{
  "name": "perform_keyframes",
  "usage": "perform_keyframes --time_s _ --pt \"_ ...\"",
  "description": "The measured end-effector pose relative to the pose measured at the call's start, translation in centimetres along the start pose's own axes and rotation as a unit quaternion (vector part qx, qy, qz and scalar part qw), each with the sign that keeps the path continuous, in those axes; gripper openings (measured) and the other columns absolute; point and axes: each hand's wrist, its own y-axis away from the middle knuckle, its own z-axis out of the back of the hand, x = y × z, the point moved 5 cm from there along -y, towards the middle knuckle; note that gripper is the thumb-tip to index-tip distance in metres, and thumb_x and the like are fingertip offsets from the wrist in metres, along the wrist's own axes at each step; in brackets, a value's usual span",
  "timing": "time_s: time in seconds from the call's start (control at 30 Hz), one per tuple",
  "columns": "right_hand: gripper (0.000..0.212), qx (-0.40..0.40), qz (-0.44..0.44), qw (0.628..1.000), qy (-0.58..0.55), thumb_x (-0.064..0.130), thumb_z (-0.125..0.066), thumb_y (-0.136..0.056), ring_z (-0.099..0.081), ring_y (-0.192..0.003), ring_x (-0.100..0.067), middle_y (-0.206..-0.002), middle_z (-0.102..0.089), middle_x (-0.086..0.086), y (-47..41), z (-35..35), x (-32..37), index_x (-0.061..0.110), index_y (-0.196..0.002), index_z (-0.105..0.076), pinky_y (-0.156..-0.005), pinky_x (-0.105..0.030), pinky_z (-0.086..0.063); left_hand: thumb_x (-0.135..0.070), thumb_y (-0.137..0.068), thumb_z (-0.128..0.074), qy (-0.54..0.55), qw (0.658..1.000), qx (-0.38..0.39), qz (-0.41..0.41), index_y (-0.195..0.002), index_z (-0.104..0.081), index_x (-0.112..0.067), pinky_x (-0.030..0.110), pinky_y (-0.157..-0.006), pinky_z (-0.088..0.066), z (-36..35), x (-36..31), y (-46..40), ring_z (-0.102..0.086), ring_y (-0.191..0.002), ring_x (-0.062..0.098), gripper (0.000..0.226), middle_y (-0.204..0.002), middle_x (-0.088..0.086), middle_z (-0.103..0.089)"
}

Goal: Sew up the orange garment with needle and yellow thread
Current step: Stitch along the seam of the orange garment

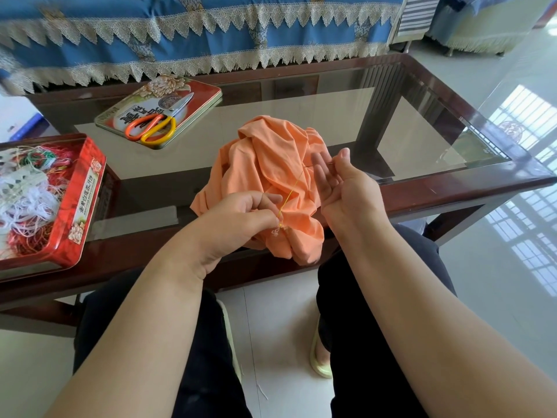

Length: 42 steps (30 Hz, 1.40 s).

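The orange garment (271,173) lies crumpled on the near edge of the glass-topped table (422,137), partly hanging over it. My left hand (241,215) pinches the knotted end of the yellow thread (289,191) just above the cloth. The thread runs up and right to a thin needle (319,165), which my right hand (340,185) holds between thumb and fingers, palm up, with the other fingers spread.
A red tin lid (205,95) at the back left carries orange and yellow scissors (156,125). A red tin (81,200) full of tangled threads sits at the left edge. A blue lace-trimmed sofa cover (196,34) lies beyond. My knees are under the table.
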Motion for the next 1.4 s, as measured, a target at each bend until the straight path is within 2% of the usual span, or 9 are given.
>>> perform_keyframes --time_s 0.1,0.37,0.63,0.8,0.97,1.1,1.23,1.3,1.4 --pt "0.018 -0.018 0.025 1.000 -0.007 0.014 -0.053 -0.098 -0.071 -0.064 -0.017 -0.070 -0.070 -0.011 -0.1 0.0 0.4 0.000 -0.091 -0.062 -0.051 -0.022 -0.056 -0.007 -0.093 -0.054 0.004 1.000 -0.003 0.005 -0.075 -0.060 -0.014 0.032 -0.084 -0.055 -0.1 0.1 -0.1 -0.056 -0.109 0.008 0.020 -0.118 -0.015 -0.059" --pt "0.022 -0.033 0.067 0.997 0.009 0.015 -0.053 -0.098 -0.069 -0.059 -0.014 -0.057 -0.066 -0.005 -0.1 0.1 1.1 0.000 -0.086 -0.061 -0.054 -0.021 -0.057 -0.008 -0.093 -0.054 0.000 1.000 -0.012 0.005 -0.076 -0.057 -0.014 0.010 -0.058 -0.047 -0.1 -0.1 0.0 -0.056 -0.097 0.002 0.018 -0.111 -0.017 -0.062" --pt "0.018 -0.047 0.078 0.996 0.008 0.016 -0.054 -0.098 -0.068 -0.056 -0.012 -0.055 -0.067 -0.003 -0.5 0.4 1.5 0.000 -0.093 -0.060 -0.051 -0.019 -0.055 -0.012 -0.093 -0.054 -0.003 1.000 -0.005 0.007 -0.075 -0.060 -0.018 0.026 -0.072 -0.050 -0.4 -0.1 -0.4 -0.060 -0.095 0.013 0.020 -0.109 -0.009 -0.064" --pt "0.018 -0.067 0.081 0.994 0.025 0.018 -0.055 -0.097 -0.069 -0.057 -0.012 -0.055 -0.068 -0.002 -0.5 0.8 1.5 0.002 -0.090 -0.062 -0.050 -0.019 -0.054 -0.012 -0.092 -0.054 -0.017 1.000 0.002 -0.004 -0.072 -0.058 -0.020 0.018 -0.064 -0.045 -0.1 -0.3 -0.4 -0.058 -0.093 0.010 0.022 -0.110 -0.005 -0.064" --pt "0.018 -0.083 0.081 0.993 0.015 0.017 -0.056 -0.096 -0.070 -0.059 -0.013 -0.055 -0.068 -0.003 -1.0 1.0 1.5 0.000 -0.090 -0.061 -0.053 -0.020 -0.056 -0.022 -0.083 -0.062 -0.028 1.000 -0.003 -0.004 -0.066 -0.063 -0.024 0.046 -0.088 -0.054 -0.1 0.3 -1.0 -0.061 -0.102 0.016 0.018 -0.100 -0.019 -0.066" --pt "0.018 -0.087 0.082 0.993 0.022 0.018 -0.057 -0.096 -0.070 -0.059 -0.012 -0.055 -0.068 -0.003 -1.0 0.9 1.4 0.002 -0.089 -0.061 -0.053 -0.020 -0.056 -0.014 -0.091 -0.056 -0.033 0.999 -0.005 -0.017 -0.076 -0.060 -0.015 0.030 -0.078 -0.049 0.4 -0.4 -1.0 -0.057 -0.102 0.011 0.016 -0.102 -0.016 -0.066" --pt "0.021 -0.038 0.067 0.996 0.051 0.021 -0.060 -0.094 -0.069 -0.060 -0.013 -0.062 -0.069 -0.005 -1.0 -0.6 1.3 0.002 -0.086 -0.063 -0.054 -0.021 -0.056 -0.021 -0.089 -0.061 0.062 0.997 0.029 -0.043 -0.085 -0.067 -0.022 0.038 -0.081 -0.055 0.8 -0.2 -1.0 -0.063 -0.101 0.021 0.007 -0.095 -0.011 -0.072" --pt "0.021 -0.007 0.058 0.997 0.059 0.021 -0.060 -0.094 -0.069 -0.062 -0.014 -0.067 -0.070 -0.007 -1.2 -1.7 1.1 0.001 -0.088 -0.063 -0.054 -0.021 -0.056 -0.028 -0.091 -0.063 0.141 0.986 0.059 -0.070 -0.103 -0.068 -0.017 0.038 -0.095 -0.052 0.9 -0.7 -1.1 -0.065 -0.109 0.025 0.017 -0.107 0.003 -0.073" --pt "0.024 0.023 0.030 0.997 0.068 0.022 -0.061 -0.093 -0.070 -0.066 -0.014 -0.072 -0.070 -0.008 -1.6 -2.9 0.4 -0.001 -0.100 -0.064 -0.056 -0.021 -0.056 -0.032 -0.085 -0.061 0.202 0.975 0.030 -0.083 -0.107 -0.068 -0.011 0.031 -0.093 -0.053 1.6 -1.7 -1.3 -0.069 -0.099 0.021 0.031 -0.100 0.007 -0.073"
